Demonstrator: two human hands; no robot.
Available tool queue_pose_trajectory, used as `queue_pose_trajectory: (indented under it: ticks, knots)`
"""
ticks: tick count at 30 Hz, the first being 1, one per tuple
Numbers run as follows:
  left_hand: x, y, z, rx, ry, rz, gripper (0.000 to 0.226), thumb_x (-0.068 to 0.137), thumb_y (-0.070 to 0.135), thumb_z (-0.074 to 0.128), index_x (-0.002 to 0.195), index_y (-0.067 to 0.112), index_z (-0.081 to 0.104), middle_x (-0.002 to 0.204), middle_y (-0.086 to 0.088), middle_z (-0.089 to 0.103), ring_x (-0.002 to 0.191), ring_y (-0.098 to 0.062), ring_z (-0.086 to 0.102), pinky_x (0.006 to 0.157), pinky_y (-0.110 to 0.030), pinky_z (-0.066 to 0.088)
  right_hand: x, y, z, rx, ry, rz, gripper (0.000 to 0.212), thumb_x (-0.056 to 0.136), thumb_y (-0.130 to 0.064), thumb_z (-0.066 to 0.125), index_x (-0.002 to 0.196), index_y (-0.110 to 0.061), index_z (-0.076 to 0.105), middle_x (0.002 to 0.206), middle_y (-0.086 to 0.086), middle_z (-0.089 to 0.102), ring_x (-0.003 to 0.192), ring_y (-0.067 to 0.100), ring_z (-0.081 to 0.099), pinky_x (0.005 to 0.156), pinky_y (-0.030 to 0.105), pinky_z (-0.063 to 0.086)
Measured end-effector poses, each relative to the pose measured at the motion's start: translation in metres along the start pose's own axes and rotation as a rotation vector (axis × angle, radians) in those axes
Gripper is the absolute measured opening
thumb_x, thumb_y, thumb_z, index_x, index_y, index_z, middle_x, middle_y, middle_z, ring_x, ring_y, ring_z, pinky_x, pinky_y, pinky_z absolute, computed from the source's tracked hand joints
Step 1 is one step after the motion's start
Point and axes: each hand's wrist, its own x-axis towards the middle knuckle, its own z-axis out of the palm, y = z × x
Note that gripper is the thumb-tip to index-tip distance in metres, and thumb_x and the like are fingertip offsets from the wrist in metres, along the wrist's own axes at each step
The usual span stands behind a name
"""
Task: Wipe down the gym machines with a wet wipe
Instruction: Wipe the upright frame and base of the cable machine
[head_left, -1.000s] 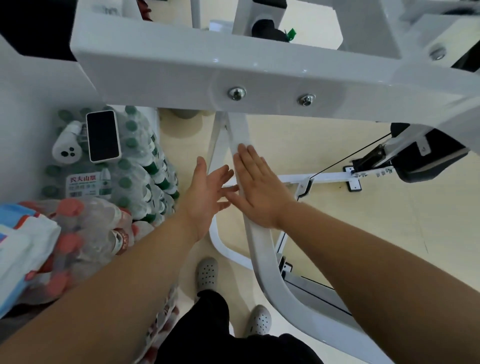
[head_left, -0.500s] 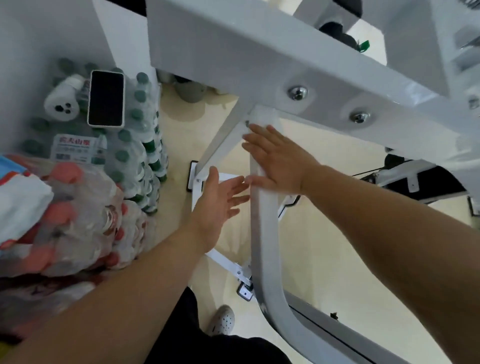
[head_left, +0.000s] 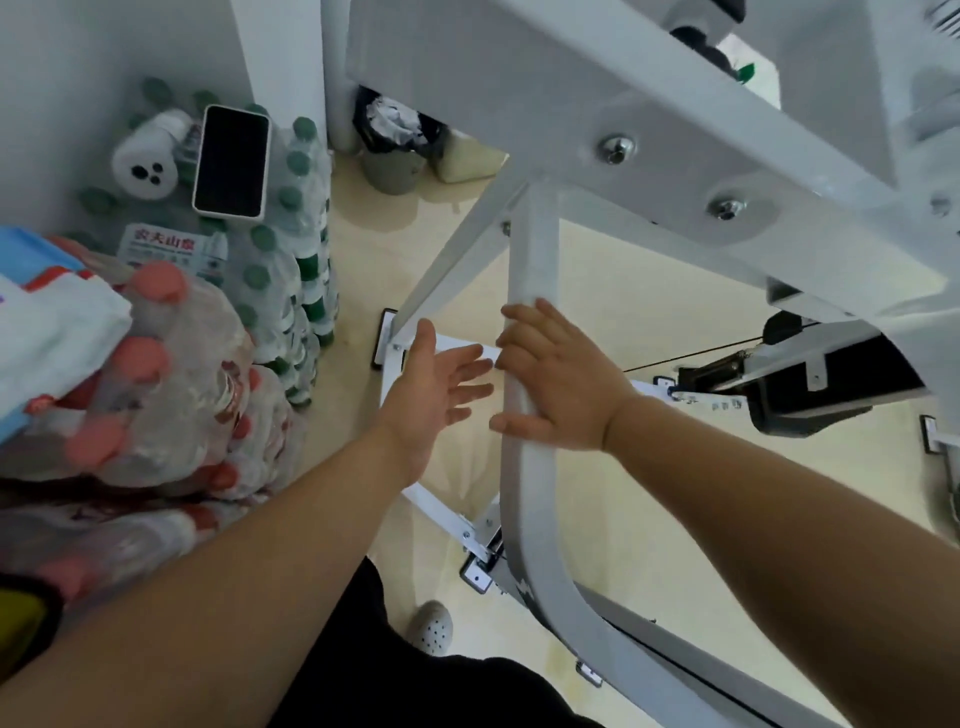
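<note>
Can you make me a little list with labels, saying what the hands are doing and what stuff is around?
Machine: white gym machine, with a curved bar
Right hand: flat on the bar
Left hand: open, beside the bar, holding nothing
Wipe: none to be seen
Left side: packs of bottles, a phone on top
Back: bin with crumpled paper

A dark-screened phone (head_left: 232, 162) lies atop shrink-wrapped green-capped water bottles (head_left: 283, 249) on my left, pink-capped bottles (head_left: 156, 364) stacked nearer me, a lined waste bin (head_left: 392, 156) beyond.
</note>
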Motion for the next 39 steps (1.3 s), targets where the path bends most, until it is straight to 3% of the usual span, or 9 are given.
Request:
queue_pose_trajectory:
  ticks: [4,13,17,20,23,26,30,35,39]
  knots:
    - [-0.016,-0.015,0.012,0.103,-0.060,0.019,0.083,0.098,0.073,0.004,0.142,0.026,0.055,0.138,0.014,0.062,0.124,-0.007,0.060,0.111,-0.040,0.036,-0.040,-0.041,0.006,0.022,-0.044,0.026,0.073,0.093,-0.073,0.041,0.116,-0.008,0.067,0.132,0.010,0.059,0.146,0.034,0.037,0.128,0.051,0.012]
    - [-0.088,-0.085,0.044,0.261,0.151,0.183,0.068,0.103,0.067,0.014,0.152,0.030,0.044,0.151,0.012,0.047,0.134,-0.008,0.047,0.122,-0.044,0.024,-0.126,-0.138,0.028,0.000,-0.116,0.102,0.087,0.094,-0.075,0.025,0.125,-0.005,0.067,0.149,0.011,0.050,0.156,0.030,0.016,0.129,0.048,0.000]
    - [-0.111,-0.124,0.052,0.542,0.198,0.325,0.086,0.082,0.094,0.017,0.149,0.046,0.041,0.155,0.012,0.045,0.145,-0.011,0.039,0.122,-0.049,0.028,-0.185,-0.185,0.047,-0.058,-0.103,0.206,0.095,0.097,-0.074,0.021,0.158,-0.002,0.030,0.172,0.013,0.005,0.158,0.028,-0.013,0.128,0.046,-0.007]
    - [-0.140,-0.147,0.075,0.895,0.230,0.523,0.073,0.099,0.069,0.014,0.160,0.031,0.029,0.169,0.005,0.018,0.155,-0.011,0.013,0.128,-0.036,0.007,-0.235,-0.201,0.063,-0.089,-0.090,0.278,0.093,0.099,-0.073,0.022,0.163,-0.009,0.002,0.171,0.009,-0.016,0.157,0.027,-0.021,0.128,0.046,-0.006]
    - [-0.160,-0.168,0.094,1.279,0.209,0.639,0.075,0.100,0.062,0.004,0.161,0.025,0.024,0.171,0.008,0.002,0.156,-0.010,-0.003,0.126,-0.036,-0.005,-0.288,-0.210,0.082,-0.081,-0.032,0.446,0.092,0.101,-0.071,0.027,0.164,-0.010,0.000,0.172,0.011,-0.012,0.158,0.030,-0.013,0.127,0.048,0.001]
    - [-0.162,-0.184,0.100,1.500,0.130,0.592,0.087,0.092,0.068,-0.005,0.161,0.022,0.024,0.171,0.008,-0.002,0.156,-0.011,-0.009,0.126,-0.052,-0.004,-0.338,-0.212,0.097,-0.076,-0.006,0.628,0.088,0.102,-0.071,0.024,0.165,-0.015,-0.001,0.172,0.013,-0.010,0.159,0.032,-0.009,0.126,0.050,0.005]
    - [-0.168,-0.188,0.103,1.581,0.063,0.533,0.101,0.084,0.080,-0.009,0.163,0.020,0.010,0.169,0.007,-0.014,0.152,-0.010,-0.022,0.126,-0.050,-0.007,-0.372,-0.216,0.105,-0.069,0.034,0.767,0.086,0.102,-0.071,0.027,0.165,-0.023,-0.006,0.172,0.014,-0.011,0.159,0.032,-0.009,0.126,0.050,0.000]
    - [-0.167,-0.167,0.092,1.751,-0.047,0.433,0.109,0.072,0.088,-0.021,0.162,0.029,-0.004,0.164,0.015,-0.028,0.148,-0.008,-0.030,0.124,-0.050,-0.009,-0.357,-0.231,0.117,0.038,0.180,1.076,0.094,0.100,-0.067,0.027,0.163,-0.003,0.002,0.172,0.017,0.001,0.159,0.033,0.001,0.126,0.049,0.003]
    - [-0.169,-0.156,0.089,1.735,-0.069,0.419,0.111,0.070,0.090,-0.020,0.162,0.034,0.004,0.165,0.022,-0.019,0.151,-0.003,-0.021,0.123,-0.052,-0.008,-0.316,-0.236,0.108,0.098,0.193,0.940,0.099,0.098,-0.069,0.027,0.161,-0.004,-0.014,0.171,0.018,-0.011,0.158,0.031,-0.012,0.126,0.048,-0.004]
